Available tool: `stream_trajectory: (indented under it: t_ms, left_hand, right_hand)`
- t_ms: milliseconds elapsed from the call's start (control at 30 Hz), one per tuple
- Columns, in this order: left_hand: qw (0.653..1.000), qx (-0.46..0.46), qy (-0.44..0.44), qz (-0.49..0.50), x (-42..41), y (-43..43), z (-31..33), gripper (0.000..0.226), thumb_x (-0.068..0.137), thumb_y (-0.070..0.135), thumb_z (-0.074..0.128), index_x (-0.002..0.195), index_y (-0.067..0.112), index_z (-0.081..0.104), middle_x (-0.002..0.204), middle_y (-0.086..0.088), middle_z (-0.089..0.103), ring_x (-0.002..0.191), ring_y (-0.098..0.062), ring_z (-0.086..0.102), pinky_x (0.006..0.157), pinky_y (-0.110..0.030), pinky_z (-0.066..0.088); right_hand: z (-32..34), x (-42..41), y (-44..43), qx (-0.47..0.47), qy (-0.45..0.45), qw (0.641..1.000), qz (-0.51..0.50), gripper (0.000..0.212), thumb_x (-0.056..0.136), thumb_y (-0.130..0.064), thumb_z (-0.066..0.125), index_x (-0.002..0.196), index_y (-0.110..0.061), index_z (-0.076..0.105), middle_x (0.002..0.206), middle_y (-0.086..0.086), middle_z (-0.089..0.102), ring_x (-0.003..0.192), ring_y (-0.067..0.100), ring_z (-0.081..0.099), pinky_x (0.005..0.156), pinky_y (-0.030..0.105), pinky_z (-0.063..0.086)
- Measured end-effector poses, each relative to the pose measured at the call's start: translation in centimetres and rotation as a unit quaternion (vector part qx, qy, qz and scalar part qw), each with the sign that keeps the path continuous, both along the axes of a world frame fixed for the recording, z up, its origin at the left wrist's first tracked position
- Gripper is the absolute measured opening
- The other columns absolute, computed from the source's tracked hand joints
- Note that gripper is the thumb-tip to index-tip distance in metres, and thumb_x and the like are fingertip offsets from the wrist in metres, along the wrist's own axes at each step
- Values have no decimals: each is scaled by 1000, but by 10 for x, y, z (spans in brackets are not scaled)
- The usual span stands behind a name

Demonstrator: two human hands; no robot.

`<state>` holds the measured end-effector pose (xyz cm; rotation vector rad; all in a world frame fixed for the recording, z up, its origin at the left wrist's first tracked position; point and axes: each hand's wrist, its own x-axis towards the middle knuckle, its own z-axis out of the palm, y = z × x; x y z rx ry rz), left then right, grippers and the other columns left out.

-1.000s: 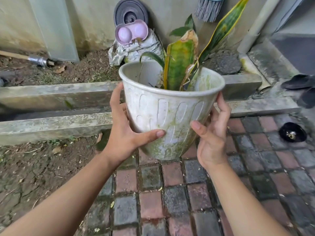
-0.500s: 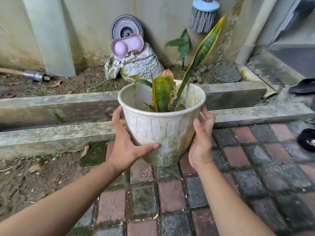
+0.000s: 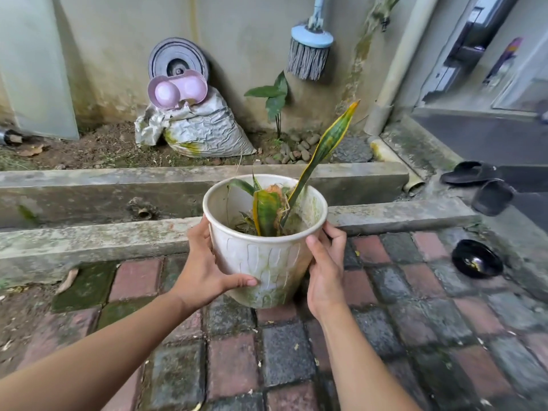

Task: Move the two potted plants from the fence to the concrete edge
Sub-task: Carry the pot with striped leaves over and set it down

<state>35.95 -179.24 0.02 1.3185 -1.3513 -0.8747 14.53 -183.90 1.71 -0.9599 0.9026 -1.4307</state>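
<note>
White pot [image 3: 267,262] with snake plant [image 3: 268,213]: lowered since a second ago, nearing the concrete edge [image 3: 400,213]; left hand [image 3: 204,271] and right hand [image 3: 324,274] fingers clasped its sides; placement judged imminent

the white pot [image 3: 267,262] is covering part of the concrete edge [image 3: 89,241] behind it, and whether its base is touching the bricks is staying unclear. the left hand [image 3: 204,274] and right hand [image 3: 324,274] are hiding its sides. above it, the brush [image 3: 310,51] handle is running off the top edge.
</note>
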Motion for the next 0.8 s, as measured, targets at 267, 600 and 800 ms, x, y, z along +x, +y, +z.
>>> stream_trajectory:
  t_ms: [267, 600, 800]
  left_hand:
    - [999, 15, -42, -11, -2, -8, -28, 121, 34, 69, 101, 130, 61, 27, 162, 0, 28, 157, -22, 37, 130, -54, 34]
    - [997, 62, -54, 12, -11, 15, -41, 143, 52, 36, 101, 156, 15, 5, 158, -2, 37, 152, -8, 45, 127, -58, 38]
    - [992, 64, -106, 21, -22, 0, -48, 144, 60, 14, 103, 157, 1, -2, 160, -23, 30, 156, -31, 36, 134, -46, 26]
  right_hand:
    - [-21, -17, 15, 59, -9, 998, -10, 54, 67, -48, 80, 110, -28, 55, 121, -13, 78, 113, 6, 68, 97, 37, 45]
    - [-19, -10, 14, 64, 27, 998, 3, 62, 69, -41, 85, 117, -25, 48, 137, 5, 69, 118, 11, 66, 109, 43, 47]
    - [-23, -17, 3, 56, 49, 997, -14, 49, 79, -13, 72, 121, -20, 48, 127, 3, 73, 109, 7, 69, 98, 36, 50]
